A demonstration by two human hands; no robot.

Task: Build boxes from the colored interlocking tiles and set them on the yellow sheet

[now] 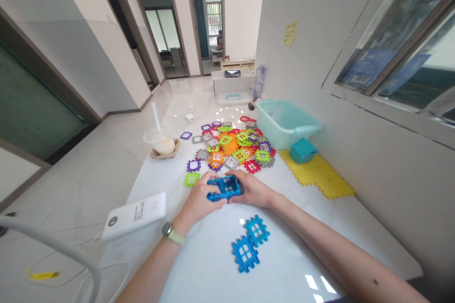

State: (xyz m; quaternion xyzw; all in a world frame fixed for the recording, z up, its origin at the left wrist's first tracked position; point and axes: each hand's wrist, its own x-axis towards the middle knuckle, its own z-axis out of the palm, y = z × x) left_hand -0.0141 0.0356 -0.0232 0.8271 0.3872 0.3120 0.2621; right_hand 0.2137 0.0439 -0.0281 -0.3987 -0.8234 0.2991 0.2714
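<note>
Between my hands is a blue box-like piece (229,186) made of interlocking window tiles, with its hollow inside facing up. My left hand (202,196) grips its left side, fingers curled over the edge. My right hand (254,189) is closed round its right side. Nearer to me lie two loose blue window tiles, one (257,230) touching the other (245,253) at a corner. A pile of coloured interlocking tiles (229,144) spreads beyond my hands, in orange, green, red, purple and grey. A green tile (191,179) lies just left of my left hand.
A mint plastic basin (287,123) stands at the right by the wall. Beside it, a teal cube (303,150) sits on joined yellow tiles (320,175). On the left are a lidded drink cup (159,139) with a straw and a white power bank (135,215) with a cable.
</note>
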